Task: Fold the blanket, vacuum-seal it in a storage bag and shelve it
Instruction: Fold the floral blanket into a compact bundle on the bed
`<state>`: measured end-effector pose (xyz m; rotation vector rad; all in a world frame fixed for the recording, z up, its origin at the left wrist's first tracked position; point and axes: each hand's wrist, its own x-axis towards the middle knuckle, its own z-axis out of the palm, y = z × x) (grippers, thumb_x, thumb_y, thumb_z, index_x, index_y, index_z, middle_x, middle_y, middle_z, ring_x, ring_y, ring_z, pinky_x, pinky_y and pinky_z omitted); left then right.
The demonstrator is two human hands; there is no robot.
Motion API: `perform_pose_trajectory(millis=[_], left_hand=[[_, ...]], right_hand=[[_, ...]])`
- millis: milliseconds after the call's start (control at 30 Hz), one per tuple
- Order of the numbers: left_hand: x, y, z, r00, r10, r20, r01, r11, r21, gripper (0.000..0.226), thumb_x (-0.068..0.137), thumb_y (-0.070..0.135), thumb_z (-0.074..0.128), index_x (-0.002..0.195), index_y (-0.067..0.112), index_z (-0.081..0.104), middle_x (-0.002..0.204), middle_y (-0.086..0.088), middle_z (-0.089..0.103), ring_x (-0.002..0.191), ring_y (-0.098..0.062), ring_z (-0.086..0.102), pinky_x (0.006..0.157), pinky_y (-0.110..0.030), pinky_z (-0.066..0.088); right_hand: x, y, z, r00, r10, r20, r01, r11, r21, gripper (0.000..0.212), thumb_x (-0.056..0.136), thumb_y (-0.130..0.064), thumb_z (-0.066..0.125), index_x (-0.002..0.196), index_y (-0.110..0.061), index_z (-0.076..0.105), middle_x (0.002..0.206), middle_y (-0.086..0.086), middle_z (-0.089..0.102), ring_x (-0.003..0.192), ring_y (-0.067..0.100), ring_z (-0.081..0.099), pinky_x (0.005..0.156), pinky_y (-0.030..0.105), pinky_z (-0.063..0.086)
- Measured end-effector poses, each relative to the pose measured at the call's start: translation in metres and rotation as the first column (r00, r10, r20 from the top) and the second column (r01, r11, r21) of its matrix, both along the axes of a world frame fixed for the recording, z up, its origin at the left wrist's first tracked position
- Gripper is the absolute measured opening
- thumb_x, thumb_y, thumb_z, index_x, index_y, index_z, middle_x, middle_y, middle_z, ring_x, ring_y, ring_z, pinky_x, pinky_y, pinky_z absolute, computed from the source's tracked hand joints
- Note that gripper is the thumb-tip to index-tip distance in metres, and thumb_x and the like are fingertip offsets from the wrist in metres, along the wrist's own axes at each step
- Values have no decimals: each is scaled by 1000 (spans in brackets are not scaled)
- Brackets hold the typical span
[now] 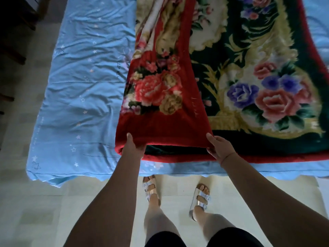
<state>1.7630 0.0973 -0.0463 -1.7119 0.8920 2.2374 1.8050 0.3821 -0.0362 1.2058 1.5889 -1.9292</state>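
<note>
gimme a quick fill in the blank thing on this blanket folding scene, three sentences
1. The left hand and the right hand each grip the folded-over flap of the floral blanket, whose border is ____.
2. The blanket lies on a star-printed sheet coloured light ____.
3. On the pale floor, the person's feet are in silver ____.

Missing words: red; blue; sandals

blanket [231,72] on bed sheet [80,86], folded flap [160,90] at left
</note>
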Motion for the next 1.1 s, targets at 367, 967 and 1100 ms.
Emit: perform_pose_trajectory(millis=[367, 967, 1100], left_hand=[[93, 100, -6, 980, -171, 99, 165, 984, 71, 13, 91, 22, 66, 85, 14, 58, 89, -1, 63, 82, -14, 60, 61, -27, 51], [66, 20, -45, 754, -462, 466, 645, 388, -659, 65, 86, 43, 68, 135, 6, 49, 132, -16, 53, 125, -34, 49, 99, -39, 40], [52, 6, -47, 631, -620, 467, 719, 239, -653, 37, 88, 29, 68, 108, -2, 65, 90, -14, 61, 93, -32, 61, 70, -28, 37]], right_hand=[[79, 139, -5, 999, -2, -32, 14, 929, 370, 21, 91, -15, 66, 72, -10, 59, 62, 2, 56, 72, 22, 49, 65, 31, 45], [45, 146, -79, 980, 19, 199, -105, 894, 435, 35, 93, -31, 63, 108, 1, 66, 73, 6, 51, 69, 22, 49, 69, 36, 46], [49, 147, -86, 975, -80, 209, -4, 926, 377, 18, 92, -26, 65, 97, -9, 63, 66, 3, 50, 55, 13, 45, 38, 15, 39]])
